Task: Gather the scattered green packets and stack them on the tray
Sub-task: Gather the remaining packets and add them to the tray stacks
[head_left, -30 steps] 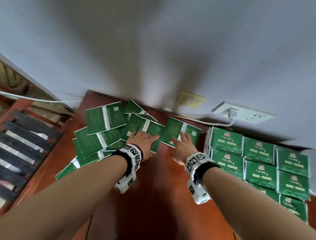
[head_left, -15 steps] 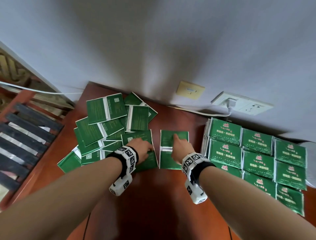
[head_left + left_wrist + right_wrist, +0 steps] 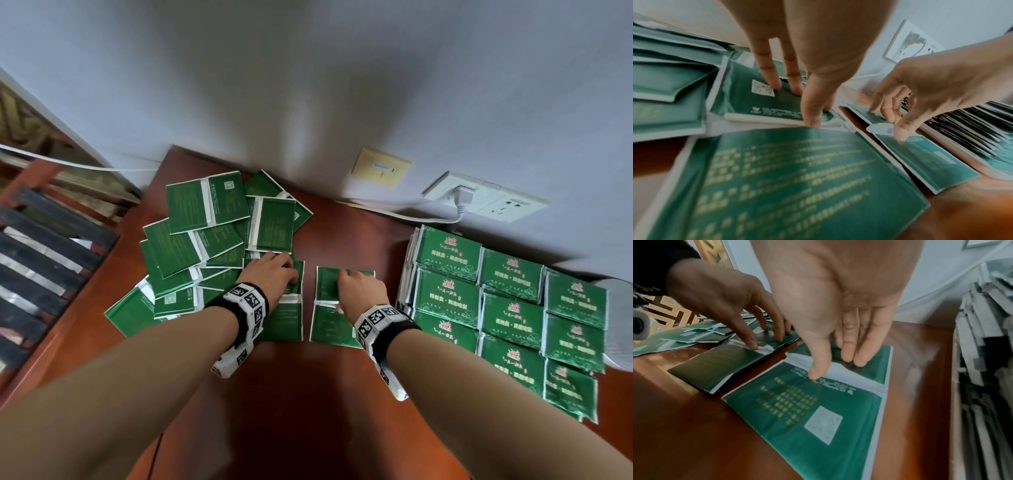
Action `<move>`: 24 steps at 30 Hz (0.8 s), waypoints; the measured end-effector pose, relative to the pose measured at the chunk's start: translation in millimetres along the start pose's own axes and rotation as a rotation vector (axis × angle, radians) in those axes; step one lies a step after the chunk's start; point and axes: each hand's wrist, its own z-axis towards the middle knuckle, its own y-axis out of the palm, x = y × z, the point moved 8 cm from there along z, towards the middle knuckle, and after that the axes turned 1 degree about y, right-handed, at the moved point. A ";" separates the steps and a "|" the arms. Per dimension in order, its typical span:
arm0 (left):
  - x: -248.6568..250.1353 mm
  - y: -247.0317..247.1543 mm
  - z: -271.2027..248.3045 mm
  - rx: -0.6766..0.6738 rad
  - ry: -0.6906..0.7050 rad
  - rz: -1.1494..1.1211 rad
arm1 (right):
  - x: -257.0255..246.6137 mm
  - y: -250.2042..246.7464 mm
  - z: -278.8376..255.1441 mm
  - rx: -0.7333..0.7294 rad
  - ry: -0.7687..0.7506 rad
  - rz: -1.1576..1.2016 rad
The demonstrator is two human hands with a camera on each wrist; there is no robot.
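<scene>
Two green packets lie side by side on the red-brown desk [image 3: 308, 394], apart from each other, each under one hand. The left hand [image 3: 272, 274] rests with straight fingers [image 3: 768, 71] pressed flat on the left packet [image 3: 284, 318], whose far end touches the loose heap of scattered packets [image 3: 202, 240] spread toward the desk's left corner; the flat press seems meant to pin the slick sachet so it can be slid clear of the heap rather than lifted. The right hand [image 3: 363, 291] bears on the right packet [image 3: 329, 322] in the same way, its thumb [image 3: 818, 369] planted just beside the pale central seam and its fingertips [image 3: 855, 356] on the far panel, so its grip is not closed: the fingers are spread and pushing down, not pinching. Both packets lie printed back upward, a QR patch [image 3: 823, 426] showing on the right one. To the right, near the wall socket [image 3: 486, 198], stand the stacked packets [image 3: 496, 308] in neat rows, face up, apart from the right packet. The tray itself cannot be made out beneath them; the pale rim at the far right may be part of it. A large share of the packets remains unsorted in the heap.
</scene>
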 end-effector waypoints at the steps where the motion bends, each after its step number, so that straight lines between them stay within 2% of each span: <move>1: 1.6 -0.5 1.3 -0.008 0.005 0.006 | 0.2 -0.6 0.5 -0.001 0.000 -0.002; 13: -0.8 -6.1 13.3 -0.019 -0.013 -0.007 | -1.8 -14.5 5.6 -0.107 -0.071 -0.050; 18: 2.3 -5.9 15.2 0.052 0.000 0.071 | 0.7 -8.6 9.0 -0.047 -0.059 -0.044; 24: -3.3 -5.8 19.2 0.025 -0.039 0.144 | 5.1 -8.7 18.4 0.040 -0.058 0.000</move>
